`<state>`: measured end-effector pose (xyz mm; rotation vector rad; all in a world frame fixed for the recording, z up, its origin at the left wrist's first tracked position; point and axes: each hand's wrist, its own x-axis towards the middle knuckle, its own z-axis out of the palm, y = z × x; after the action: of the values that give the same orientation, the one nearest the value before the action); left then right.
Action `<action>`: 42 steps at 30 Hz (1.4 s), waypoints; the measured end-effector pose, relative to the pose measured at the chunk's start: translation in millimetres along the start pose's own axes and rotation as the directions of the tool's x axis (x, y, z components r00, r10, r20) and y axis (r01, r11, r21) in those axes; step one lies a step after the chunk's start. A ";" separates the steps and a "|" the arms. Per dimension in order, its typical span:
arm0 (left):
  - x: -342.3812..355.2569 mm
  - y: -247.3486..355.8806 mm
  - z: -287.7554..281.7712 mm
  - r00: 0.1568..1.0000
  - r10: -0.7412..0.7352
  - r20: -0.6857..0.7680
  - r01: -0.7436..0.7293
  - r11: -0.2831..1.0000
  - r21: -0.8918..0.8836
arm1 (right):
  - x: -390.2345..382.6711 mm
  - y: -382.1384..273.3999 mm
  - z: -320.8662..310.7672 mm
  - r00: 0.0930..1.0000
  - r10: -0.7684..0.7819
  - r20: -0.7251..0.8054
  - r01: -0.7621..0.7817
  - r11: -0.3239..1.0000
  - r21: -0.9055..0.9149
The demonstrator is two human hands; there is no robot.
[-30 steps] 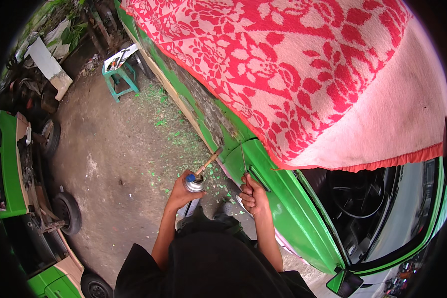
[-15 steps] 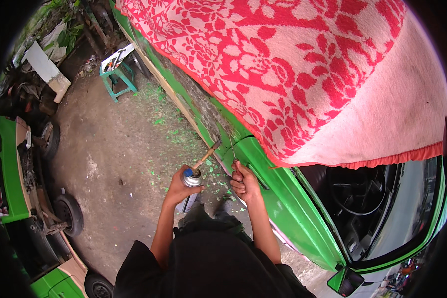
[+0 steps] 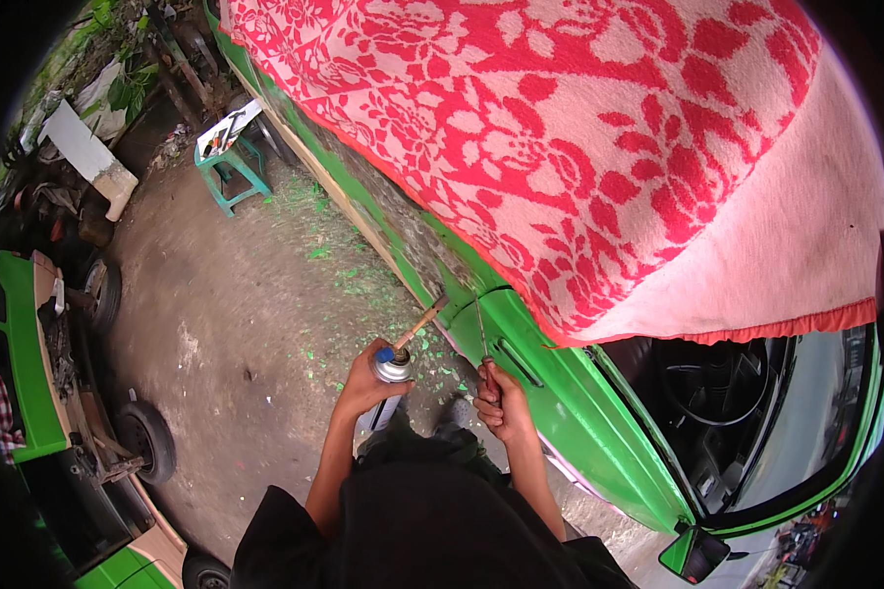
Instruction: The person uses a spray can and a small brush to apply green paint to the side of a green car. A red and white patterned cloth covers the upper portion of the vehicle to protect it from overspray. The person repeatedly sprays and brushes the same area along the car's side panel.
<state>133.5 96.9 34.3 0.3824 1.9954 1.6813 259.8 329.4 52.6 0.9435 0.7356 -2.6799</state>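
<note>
My left hand (image 3: 368, 378) is wrapped round a gas torch (image 3: 393, 371), a silver and white can with a blue knob. Its tan, brass-like tube slants up toward the car's side and ends in a darker tip near the panel edge. My right hand (image 3: 506, 404) grips a thin-shafted tool (image 3: 483, 339) that resembles a screwdriver, with a reddish handle. Its shaft points away from me at the green car (image 3: 570, 412), close to the door's rear edge; whether the tip touches is unclear. Behind the door, the body panel (image 3: 403, 211) is bare and grey-brown in patches.
A red and pink floral towel (image 3: 560, 167) drapes the car's roof. Green flakes (image 3: 349, 280) litter the ground. Farther left stands a green stool (image 3: 236, 182) with tools on top. Another green vehicle (image 3: 20, 363) and a loose wheel (image 3: 145, 442) line the left side.
The view has shifted, so the car and both hands appear slightly lower and farther right. Both hands keep their holds, and the right-hand tool still points at the car's side.
</note>
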 end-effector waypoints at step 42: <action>44.2 -9.9 -5.9 0.993 -0.019 0.119 0.017 1.000 0.014 | -26.7 -29.7 50.1 0.963 -0.163 -0.214 0.086 0.939 -0.333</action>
<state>94.4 112.7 16.9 0.4569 1.9179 1.5970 243.7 329.6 114.6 1.1733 1.2794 -2.4607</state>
